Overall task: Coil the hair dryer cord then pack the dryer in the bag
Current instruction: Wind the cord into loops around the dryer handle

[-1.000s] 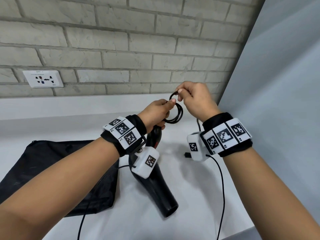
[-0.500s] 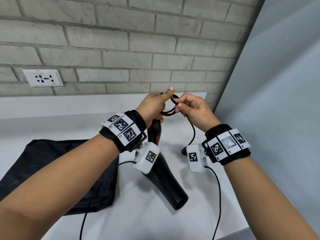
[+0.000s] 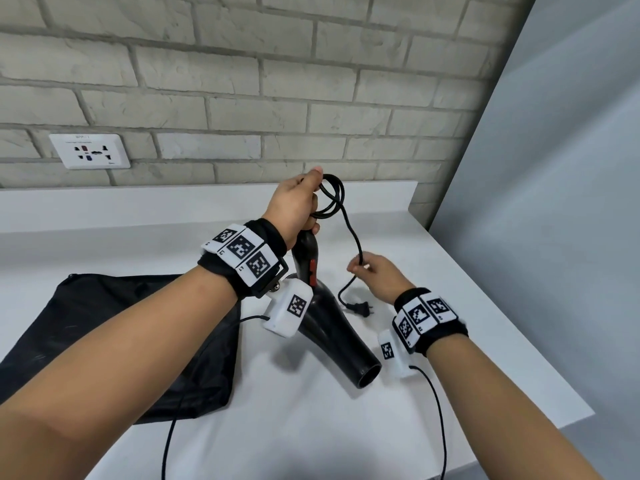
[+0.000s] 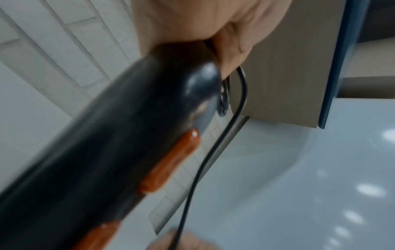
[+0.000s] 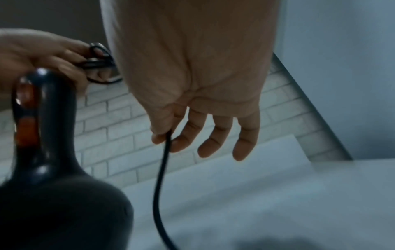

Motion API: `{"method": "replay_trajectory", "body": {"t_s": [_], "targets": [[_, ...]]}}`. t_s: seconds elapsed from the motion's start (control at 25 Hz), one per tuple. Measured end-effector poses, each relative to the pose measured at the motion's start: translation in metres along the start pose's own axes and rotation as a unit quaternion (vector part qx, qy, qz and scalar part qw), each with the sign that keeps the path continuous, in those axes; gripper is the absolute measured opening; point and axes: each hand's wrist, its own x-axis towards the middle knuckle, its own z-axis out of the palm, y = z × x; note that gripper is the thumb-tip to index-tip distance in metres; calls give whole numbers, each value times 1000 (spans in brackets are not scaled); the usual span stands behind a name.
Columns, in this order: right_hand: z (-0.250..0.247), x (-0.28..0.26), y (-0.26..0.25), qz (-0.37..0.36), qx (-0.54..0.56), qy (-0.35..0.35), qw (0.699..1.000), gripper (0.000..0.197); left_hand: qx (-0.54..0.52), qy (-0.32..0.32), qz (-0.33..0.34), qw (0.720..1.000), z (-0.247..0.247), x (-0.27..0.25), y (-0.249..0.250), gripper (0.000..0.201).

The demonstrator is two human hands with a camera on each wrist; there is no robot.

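A black hair dryer (image 3: pixel 332 327) with orange switches (image 4: pixel 171 162) stands nozzle-down on the white counter (image 3: pixel 433 306). My left hand (image 3: pixel 298 206) grips the top of its handle together with small loops of the black cord (image 3: pixel 332 199). From those loops the cord hangs down to my right hand (image 3: pixel 375 275), which pinches it between thumb and forefinger (image 5: pixel 165 135), the other fingers straight. Below that hand the cord runs to the plug (image 3: pixel 360 309), which lies on the counter beside the dryer. The black bag (image 3: pixel 114 337) lies flat at the left.
A brick wall (image 3: pixel 242 98) with a white socket plate (image 3: pixel 90 151) backs the counter. A grey panel (image 3: pixel 554 202) closes off the right side. Thin black wrist-camera cables (image 3: pixel 440 427) trail over the counter's front edge.
My right hand has left the loops and slid down the cord toward the counter, to the right of the dryer. My left hand has kept the coil and handle, with the dryer tilted more upright.
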Motion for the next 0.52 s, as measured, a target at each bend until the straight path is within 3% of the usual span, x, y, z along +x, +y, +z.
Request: {"method": "replay_trajectory", "body": {"t_s": [0.12, 0.28, 0.52], "targets": [[17, -11, 31, 81, -2, -60, 995, 16, -4, 9, 15, 1000, -3, 4, 2, 34], [23, -18, 48, 120, -130, -162, 971, 40, 5, 7, 21, 1000, -6, 6, 3, 34], [19, -24, 50, 115, -107, -153, 976, 43, -7, 0, 19, 1000, -7, 5, 3, 34]]}}
